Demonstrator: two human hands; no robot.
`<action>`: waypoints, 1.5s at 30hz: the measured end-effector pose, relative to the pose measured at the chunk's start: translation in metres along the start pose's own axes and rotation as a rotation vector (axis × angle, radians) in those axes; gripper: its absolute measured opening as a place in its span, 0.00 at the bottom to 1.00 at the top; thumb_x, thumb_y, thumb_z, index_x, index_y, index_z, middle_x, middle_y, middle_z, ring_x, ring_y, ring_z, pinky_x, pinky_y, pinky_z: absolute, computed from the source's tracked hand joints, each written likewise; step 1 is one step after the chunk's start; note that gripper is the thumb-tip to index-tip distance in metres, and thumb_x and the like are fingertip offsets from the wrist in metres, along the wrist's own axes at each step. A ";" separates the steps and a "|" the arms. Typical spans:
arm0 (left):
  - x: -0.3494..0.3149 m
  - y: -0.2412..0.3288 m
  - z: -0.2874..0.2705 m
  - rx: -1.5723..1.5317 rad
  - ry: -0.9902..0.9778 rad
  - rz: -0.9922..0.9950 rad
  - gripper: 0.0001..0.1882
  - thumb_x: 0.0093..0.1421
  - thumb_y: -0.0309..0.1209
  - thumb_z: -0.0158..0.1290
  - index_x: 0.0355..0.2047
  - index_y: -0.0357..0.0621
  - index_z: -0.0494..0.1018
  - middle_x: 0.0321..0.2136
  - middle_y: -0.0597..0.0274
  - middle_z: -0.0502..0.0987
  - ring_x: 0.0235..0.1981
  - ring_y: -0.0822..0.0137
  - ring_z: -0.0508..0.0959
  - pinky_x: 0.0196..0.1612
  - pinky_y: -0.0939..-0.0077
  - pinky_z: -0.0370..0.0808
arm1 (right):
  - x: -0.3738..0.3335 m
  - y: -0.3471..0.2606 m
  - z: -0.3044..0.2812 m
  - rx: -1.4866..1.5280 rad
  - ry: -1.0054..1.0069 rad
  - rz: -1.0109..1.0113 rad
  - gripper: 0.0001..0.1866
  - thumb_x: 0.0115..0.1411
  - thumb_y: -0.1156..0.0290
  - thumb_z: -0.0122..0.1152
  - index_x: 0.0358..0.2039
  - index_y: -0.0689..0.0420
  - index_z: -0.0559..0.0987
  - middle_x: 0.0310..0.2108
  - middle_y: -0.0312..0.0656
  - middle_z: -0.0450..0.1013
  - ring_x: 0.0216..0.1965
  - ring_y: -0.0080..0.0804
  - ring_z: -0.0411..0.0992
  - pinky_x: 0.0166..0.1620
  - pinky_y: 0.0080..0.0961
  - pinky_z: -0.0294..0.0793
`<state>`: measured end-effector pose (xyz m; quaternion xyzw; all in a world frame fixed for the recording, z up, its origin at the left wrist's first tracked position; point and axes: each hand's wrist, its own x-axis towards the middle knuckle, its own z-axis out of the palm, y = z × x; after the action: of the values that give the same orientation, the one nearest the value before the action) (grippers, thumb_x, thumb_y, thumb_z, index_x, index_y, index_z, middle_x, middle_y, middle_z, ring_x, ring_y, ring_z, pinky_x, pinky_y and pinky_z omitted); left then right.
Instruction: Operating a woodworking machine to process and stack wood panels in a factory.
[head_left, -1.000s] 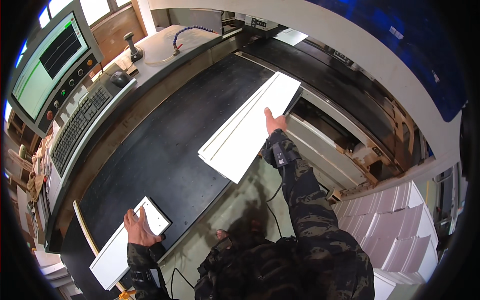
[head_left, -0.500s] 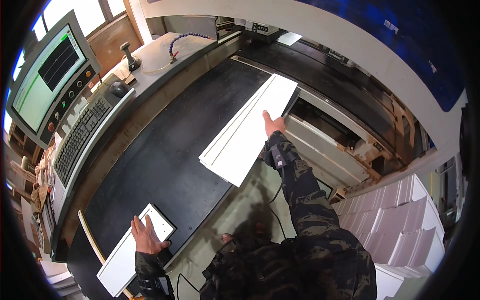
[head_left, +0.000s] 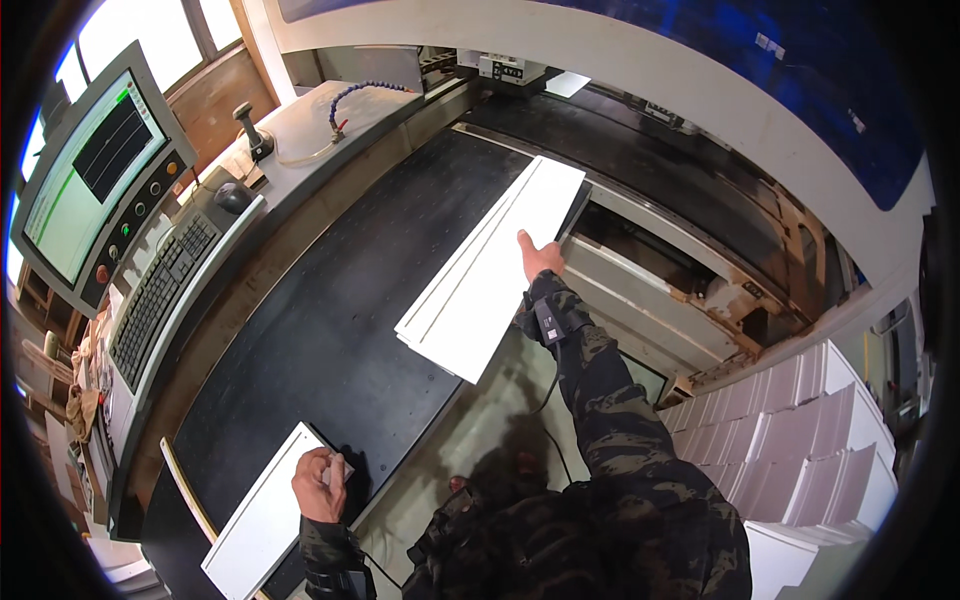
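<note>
A short white panel (head_left: 255, 520) lies on the black machine bed at the lower left. My left hand (head_left: 320, 485) rests at its upper right end with the fingers curled in; whatever is under or between them is hidden. Farther right, a longer white panel (head_left: 490, 290), with dark lines along its left side, lies slantwise across the bed's near edge. My right hand (head_left: 540, 258) grips its right edge, thumb on top and fingers out of sight below. Another white layer seems to show under its lower left edge.
A monitor (head_left: 95, 180), keyboard (head_left: 165, 300) and mouse (head_left: 234, 197) stand on the left console beside a handheld scanner (head_left: 252, 132). Stacked white panels (head_left: 790, 450) rise at the right. The blue and white machine gantry (head_left: 640, 60) spans the far side. A cable (head_left: 552, 395) hangs from my right sleeve.
My left hand has gone from lying spread on the short panel to curled fingers near its right end. My right hand keeps its grip; the view has shifted slightly.
</note>
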<state>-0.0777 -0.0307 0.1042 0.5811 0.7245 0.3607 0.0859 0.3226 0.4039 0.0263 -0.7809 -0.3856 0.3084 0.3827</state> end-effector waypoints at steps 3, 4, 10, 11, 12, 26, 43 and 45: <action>-0.005 0.000 0.013 -0.118 -0.031 -0.183 0.13 0.63 0.25 0.64 0.26 0.31 0.75 0.42 0.44 0.84 0.38 0.45 0.84 0.45 0.60 0.80 | -0.008 -0.007 -0.001 -0.014 -0.051 0.024 0.53 0.65 0.32 0.67 0.68 0.72 0.72 0.65 0.65 0.75 0.67 0.60 0.74 0.69 0.52 0.72; -0.004 0.006 0.020 -0.079 -0.022 -0.153 0.12 0.63 0.26 0.65 0.26 0.31 0.75 0.45 0.43 0.84 0.42 0.45 0.83 0.49 0.58 0.80 | -0.007 -0.007 -0.002 -0.018 -0.049 0.027 0.53 0.65 0.32 0.67 0.68 0.73 0.72 0.65 0.65 0.75 0.67 0.60 0.74 0.69 0.52 0.72; -0.007 0.002 0.044 0.145 0.076 -0.053 0.16 0.61 0.26 0.65 0.48 0.33 0.79 0.63 0.35 0.73 0.64 0.35 0.72 0.68 0.47 0.70 | -0.005 -0.005 -0.004 -0.022 -0.037 0.007 0.55 0.65 0.32 0.66 0.70 0.74 0.69 0.67 0.67 0.73 0.68 0.62 0.73 0.69 0.52 0.72; -0.009 -0.003 0.047 0.202 0.102 -0.051 0.21 0.61 0.25 0.65 0.54 0.33 0.77 0.65 0.33 0.70 0.67 0.33 0.70 0.71 0.46 0.68 | -0.006 -0.006 -0.004 -0.024 -0.039 0.005 0.55 0.65 0.32 0.66 0.70 0.74 0.69 0.67 0.67 0.73 0.68 0.62 0.73 0.69 0.52 0.72; -0.011 -0.008 0.049 0.259 0.126 -0.049 0.26 0.61 0.24 0.64 0.59 0.32 0.75 0.68 0.32 0.67 0.69 0.32 0.68 0.73 0.45 0.66 | -0.006 -0.007 -0.004 -0.020 -0.055 0.015 0.55 0.65 0.32 0.66 0.70 0.74 0.69 0.67 0.67 0.73 0.68 0.62 0.73 0.69 0.52 0.72; -0.031 -0.043 0.062 0.403 -0.013 -0.043 0.27 0.59 0.19 0.59 0.60 0.28 0.75 0.74 0.27 0.60 0.77 0.27 0.59 0.79 0.41 0.59 | -0.004 -0.006 -0.002 -0.015 -0.067 0.021 0.55 0.64 0.31 0.65 0.70 0.72 0.70 0.67 0.66 0.73 0.69 0.61 0.73 0.70 0.53 0.72; -0.010 -0.041 0.021 0.555 -0.356 0.019 0.29 0.47 0.25 0.71 0.52 0.38 0.82 0.74 0.27 0.61 0.77 0.27 0.59 0.77 0.40 0.64 | -0.009 -0.009 -0.004 -0.018 -0.065 0.026 0.54 0.65 0.32 0.66 0.69 0.73 0.71 0.66 0.65 0.74 0.68 0.60 0.74 0.70 0.51 0.72; 0.006 -0.021 0.009 0.547 -0.404 -0.027 0.43 0.43 0.30 0.75 0.63 0.40 0.77 0.75 0.27 0.59 0.78 0.25 0.55 0.79 0.34 0.57 | -0.002 -0.004 -0.008 -0.015 -0.046 0.015 0.54 0.65 0.32 0.66 0.68 0.73 0.71 0.66 0.66 0.74 0.67 0.60 0.74 0.69 0.51 0.72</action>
<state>-0.0911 -0.0232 0.0862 0.6329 0.7702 0.0295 0.0734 0.3259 0.4008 0.0339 -0.7791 -0.3908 0.3263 0.3657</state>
